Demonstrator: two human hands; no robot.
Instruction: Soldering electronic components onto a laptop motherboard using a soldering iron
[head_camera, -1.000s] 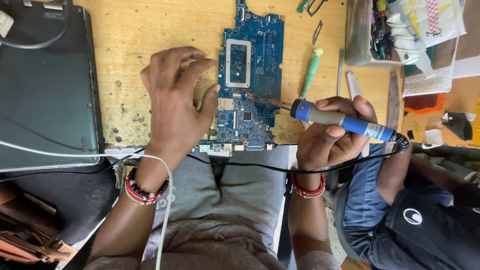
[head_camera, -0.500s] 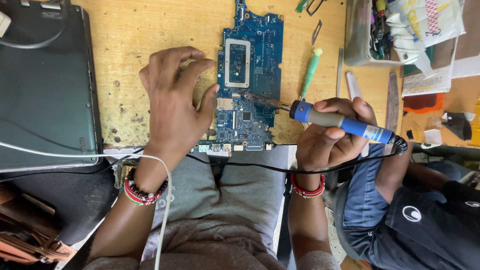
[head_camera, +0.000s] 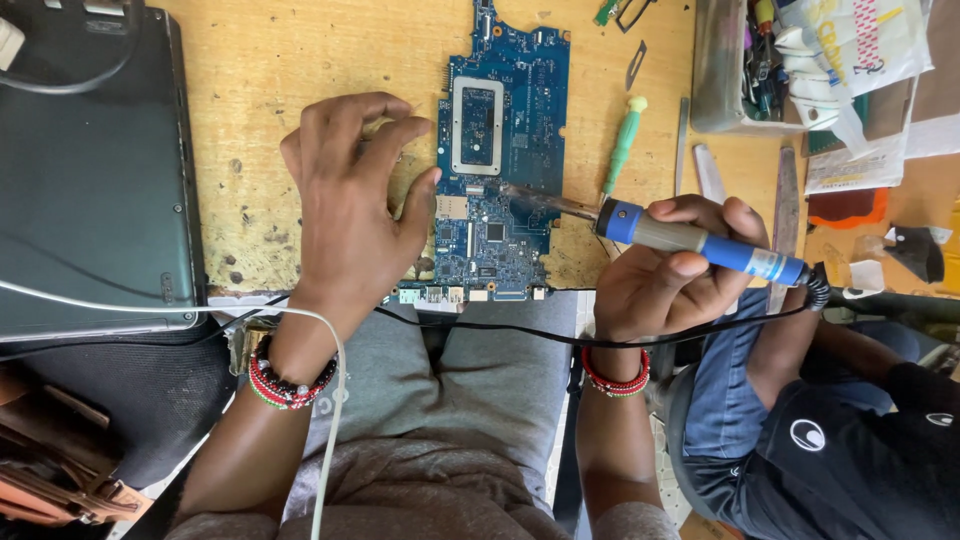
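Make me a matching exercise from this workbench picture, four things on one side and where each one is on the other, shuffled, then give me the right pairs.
Things:
1. blue circuit board
2. soldering iron
3. green screwdriver
4. dark closed laptop

Places:
A. at the left edge of the wooden bench
B. lying on the bench just right of the board
C. flat on the bench under the left hand's thumb
D. held in the right hand, tip on the board

Pairs: 1-C, 2-D, 3-B, 4-A
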